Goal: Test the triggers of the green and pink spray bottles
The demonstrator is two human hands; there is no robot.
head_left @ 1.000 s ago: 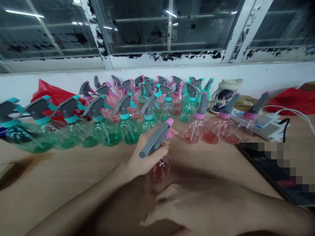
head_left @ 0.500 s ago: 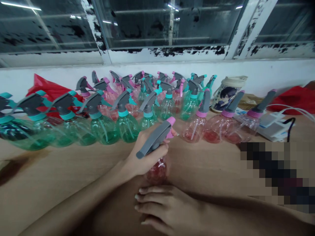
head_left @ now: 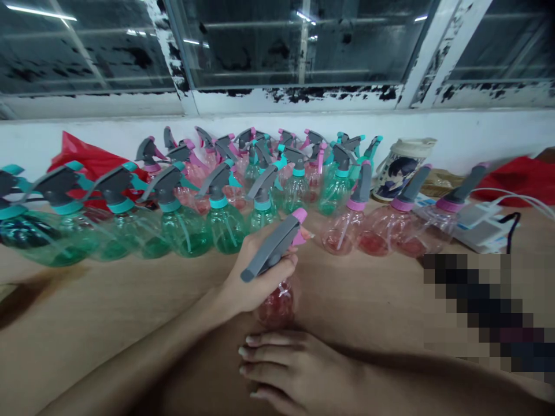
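Note:
My left hand [head_left: 255,274] is wrapped round the neck of a pink spray bottle [head_left: 277,305], which stands on the table in front of me. Its grey trigger head with a pink nozzle points away to the upper right. Closer to me, my right hand [head_left: 288,367] lies flat with its fingers stretched out to the left, just below the bottle's base and holding nothing. Just beyond my left hand is a green spray bottle [head_left: 263,212] with a grey and teal head. To the right of the held bottle stands another pink spray bottle [head_left: 344,231].
A row of green spray bottles [head_left: 186,231] runs along the left, with more pink and green ones behind. At the right are a printed cup [head_left: 399,170], a white power strip [head_left: 481,228] with cables, and a red bag [head_left: 515,182]. Another red bag [head_left: 82,156] sits at back left.
Almost nothing differs. The whole view has shifted slightly downward; my left hand keeps its grip on the pink spray bottle and my right hand stays flat.

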